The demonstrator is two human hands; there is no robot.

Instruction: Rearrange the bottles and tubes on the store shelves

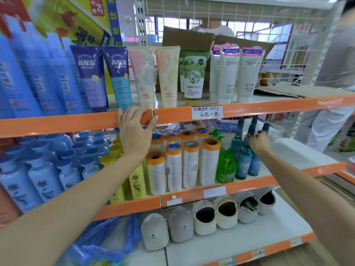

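Two purple tubes [90, 77], two pastel tubes [143, 73], seven film rolls [173, 166] with orange ends, three tall blue-green bottles [243, 162], one green pump bottle [225, 167], and six slippers [181, 225] lined up below.

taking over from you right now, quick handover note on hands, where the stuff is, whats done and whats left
Left hand grips the orange edge of the top shelf, holding no product. Right hand grips the neck of a blue-green bottle at the right end of the middle shelf, beside the green pump bottle. Tubes stand in a row on the top shelf. No way to tell what has been moved already; the bottle in hand isn't placed yet.
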